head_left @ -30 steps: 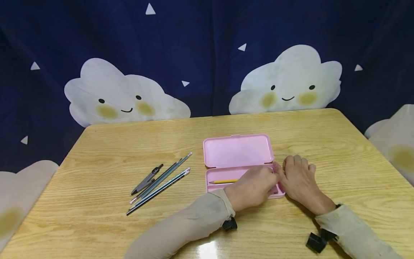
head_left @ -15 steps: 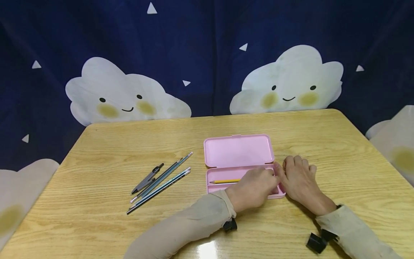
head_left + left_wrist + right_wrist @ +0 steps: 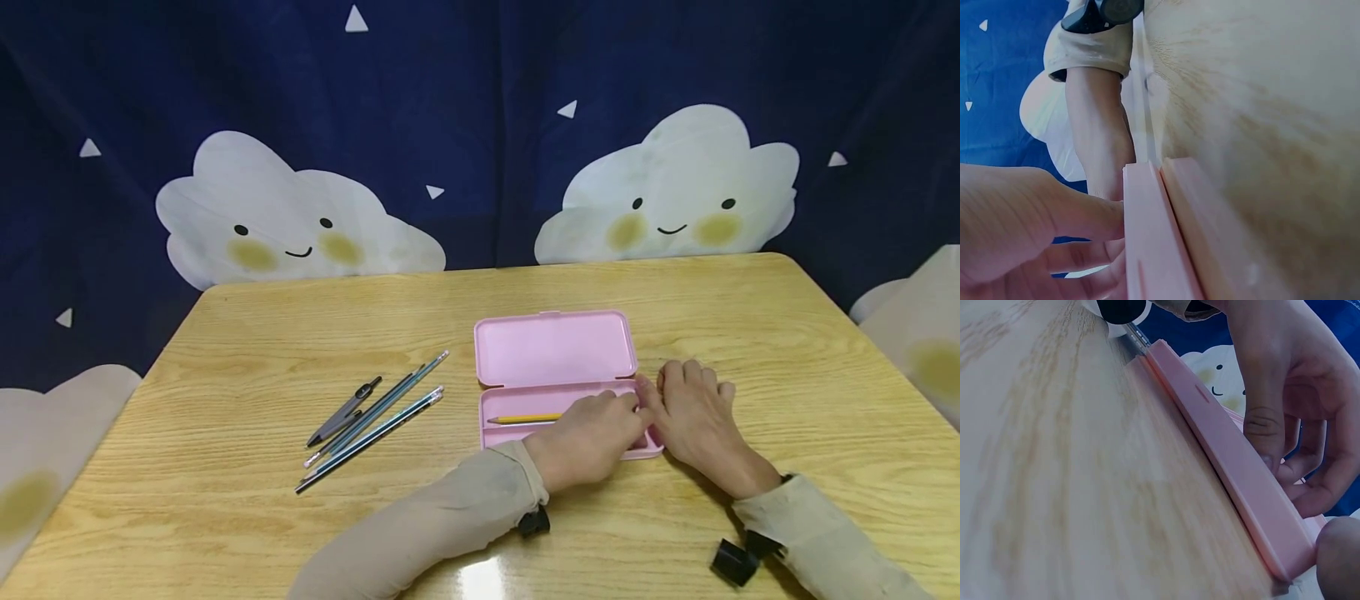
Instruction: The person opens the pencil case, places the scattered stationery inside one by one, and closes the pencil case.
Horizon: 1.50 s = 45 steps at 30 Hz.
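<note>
In the head view a pink pencil case (image 3: pixel 558 350) lies with its lid swung back. My left hand (image 3: pixel 588 437) reaches into its right half, fingers bent down; the right wrist view shows that thumb (image 3: pixel 1263 434) close to the fingers behind the near wall. Whatever may be between these fingertips is hidden. A yellow pencil (image 3: pixel 525 418) lies in the rear compartment, its right end covered by the left hand. My right hand (image 3: pixel 693 417) holds the case's right end, thumb over the wall and the other fingers bent outside it.
On the wooden table (image 3: pixel 360 321), left of the case, several dark and bluish pencils (image 3: pixel 375 433) lie slanted beside a grey drawing compass (image 3: pixel 343 412). Black wrist cameras (image 3: pixel 733 562) sit on both sleeves. A dark blue cloud-patterned curtain (image 3: pixel 480 108) hangs behind the table.
Both hands and the pencil case stay nearly in place. The whole head view has shifted very slightly.
</note>
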{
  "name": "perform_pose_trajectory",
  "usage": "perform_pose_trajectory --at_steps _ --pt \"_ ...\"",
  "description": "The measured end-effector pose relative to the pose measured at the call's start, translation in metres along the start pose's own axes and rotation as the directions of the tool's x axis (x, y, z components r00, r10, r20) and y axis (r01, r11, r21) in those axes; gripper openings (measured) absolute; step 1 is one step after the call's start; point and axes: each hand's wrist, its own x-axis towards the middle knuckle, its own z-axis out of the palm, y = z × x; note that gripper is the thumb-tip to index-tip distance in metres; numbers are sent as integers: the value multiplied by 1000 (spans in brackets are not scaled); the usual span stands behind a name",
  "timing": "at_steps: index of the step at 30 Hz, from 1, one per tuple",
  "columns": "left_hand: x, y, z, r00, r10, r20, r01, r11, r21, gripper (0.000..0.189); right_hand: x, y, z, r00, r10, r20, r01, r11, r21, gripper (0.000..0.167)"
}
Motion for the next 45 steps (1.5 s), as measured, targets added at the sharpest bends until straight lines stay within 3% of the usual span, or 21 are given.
perform_pose_trajectory --at_steps 11,23,28,34,39,45 --pt "0 -2 -1 1000 28 -7 -28 999 24 34 -1 -1 0 1000 -7 -27 7 1000 -3 40" --pt "0 -4 0 999 48 -19 -48 999 0 32 -1 0 0 1000 6 2 -6 1000 2 41" --pt "-1 -9 -4 993 88 -85 -90 996 -25 18 1 -1 -1 1000 3 11 -3 1000 2 41" --pt "-9 -20 -13 970 128 -207 -145 987 -69 16 1 -1 0 1000 13 26 -13 1000 -1 42" --pt "-22 -38 -20 962 81 -261 -103 992 -75 10 1 -2 1 1000 13 17 -14 1000 7 39" --pt "-40 -57 -20 976 4 -217 -29 993 -115 6 1 -1 1 1000 13 24 -13 1000 9 38"
